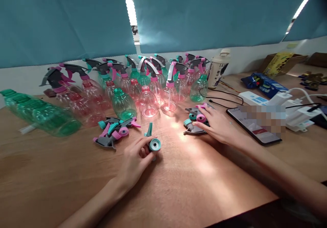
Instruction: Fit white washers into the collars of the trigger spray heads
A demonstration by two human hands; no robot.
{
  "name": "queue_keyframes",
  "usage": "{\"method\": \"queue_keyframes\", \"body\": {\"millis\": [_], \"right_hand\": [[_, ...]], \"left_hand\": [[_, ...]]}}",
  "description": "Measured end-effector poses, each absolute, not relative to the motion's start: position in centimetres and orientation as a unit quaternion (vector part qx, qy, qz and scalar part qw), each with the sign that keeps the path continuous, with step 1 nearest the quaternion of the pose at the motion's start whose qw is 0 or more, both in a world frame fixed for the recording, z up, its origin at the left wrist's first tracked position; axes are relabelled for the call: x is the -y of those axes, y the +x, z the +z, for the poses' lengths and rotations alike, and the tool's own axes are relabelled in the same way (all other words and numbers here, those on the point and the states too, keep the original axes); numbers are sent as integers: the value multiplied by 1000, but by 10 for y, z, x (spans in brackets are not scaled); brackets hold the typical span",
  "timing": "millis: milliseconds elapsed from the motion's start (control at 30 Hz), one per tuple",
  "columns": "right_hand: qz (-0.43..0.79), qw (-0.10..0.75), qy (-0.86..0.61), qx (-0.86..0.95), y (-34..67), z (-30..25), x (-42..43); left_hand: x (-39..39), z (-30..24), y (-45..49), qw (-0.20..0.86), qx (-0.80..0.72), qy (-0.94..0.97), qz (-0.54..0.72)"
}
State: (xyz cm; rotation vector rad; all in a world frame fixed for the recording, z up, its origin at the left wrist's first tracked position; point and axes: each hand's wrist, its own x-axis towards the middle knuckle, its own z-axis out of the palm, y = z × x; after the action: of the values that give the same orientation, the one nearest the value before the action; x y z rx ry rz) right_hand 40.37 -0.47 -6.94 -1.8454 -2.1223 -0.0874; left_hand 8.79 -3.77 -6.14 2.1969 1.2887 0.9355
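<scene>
My left hand [136, 156] is closed around a spray trigger head [155, 145], whose teal collar faces me, just above the table. Over a small heap of grey, pink and teal trigger heads [192, 116] rests my right hand [219, 122], its thumb and fingers apart and touching the heap. To the left of my left hand lies another pile of trigger heads [114, 132]. Behind the hands stand open bottles, among them a clear pink one [148, 102] and a green one [124, 105]. Several capped spray bottles [181, 85] are grouped at the back.
Blurred green bottles [41, 112] are at the left. On the right are a phone [252, 122], a white power strip [252, 98] with chargers, a black cable [224, 100] and a blue packet [267, 84]. A cream bottle [219, 69] stands near the wall.
</scene>
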Motion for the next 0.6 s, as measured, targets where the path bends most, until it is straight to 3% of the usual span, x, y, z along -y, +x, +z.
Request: {"method": "queue_keyframes", "body": {"millis": [267,433,600], "right_hand": [[-61,152,-602,781,373,-72,23],[-111,109,-653,741,389,-74,24],[-84,84,-652,748,385,-72,15]], "left_hand": [[41,-60,88,198,-452,803,334],[40,-60,89,195,-453,807,324],[39,-59,90,198,-458,809,311]]}}
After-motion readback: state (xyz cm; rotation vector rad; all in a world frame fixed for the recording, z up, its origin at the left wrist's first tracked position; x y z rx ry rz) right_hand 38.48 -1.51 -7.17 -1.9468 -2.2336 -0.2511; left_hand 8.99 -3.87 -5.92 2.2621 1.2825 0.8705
